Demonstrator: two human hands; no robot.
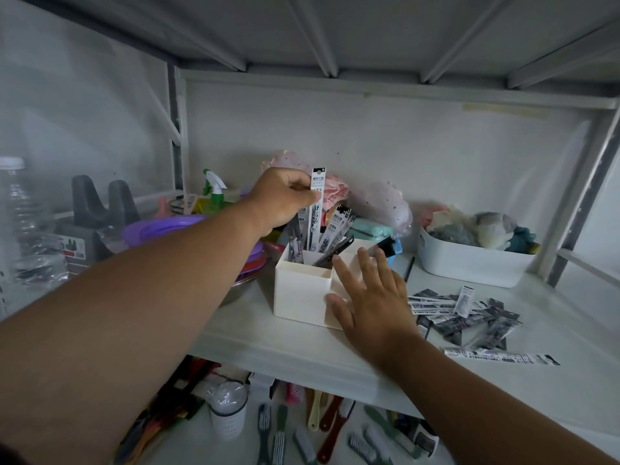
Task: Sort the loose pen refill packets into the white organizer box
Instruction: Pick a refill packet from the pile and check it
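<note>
Here a pen refill packet [317, 203] is pinched near its top between the thumb and curled fingers of the left hand [280, 199], its long axis upright and its lower end already down among the other packets standing in the rear-left compartment of the white organizer box [302, 293]. Straight below those fingers lies the compartment's open mouth, so the coming move is judged to be a short push downward and a release. The right hand [372, 297] is laid flat against the box's front right corner with fingers spread and straight, holding nothing, apparently steadying it. Just beyond its little-finger side, the loose packets [466, 313] are heaped flat on the shelf [255, 337], their long axes mostly crosswise; this hand is clearly the nearer one. Open shelf is left in front of the heap, and a white basket [469, 266] stands behind it.
</note>
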